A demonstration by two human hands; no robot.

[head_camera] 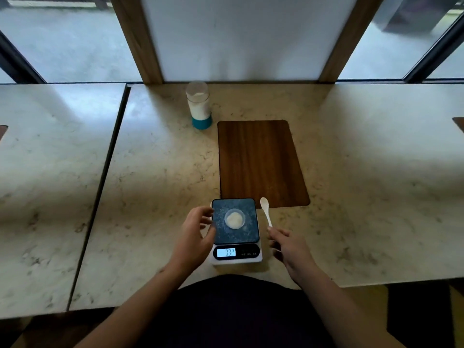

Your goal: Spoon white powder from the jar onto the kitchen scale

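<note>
At the near edge of the marble counter (pixel 155 172), the kitchen scale (pixel 236 232) sits between the two hands, its display lit and a small clear dish (pixel 234 219) of white powder (pixel 234 219) resting mid-platform. The right hand (pixel 288 249) pinches the handle end of a white spoon (pixel 265 212), whose long axis runs away from the body, bowl at the far end and seemingly empty, just right of the scale. The left hand (pixel 194 234) is open, fingers loosely curled, touching or nearly touching the scale's left edge. The jar (pixel 198 104), lid apparently on, stands well apart at the far left, beyond the wooden board (pixel 261 162). Another scoop, if needed, means a long reach forward and left; the free left hand lies nearer the jar's side.
</note>
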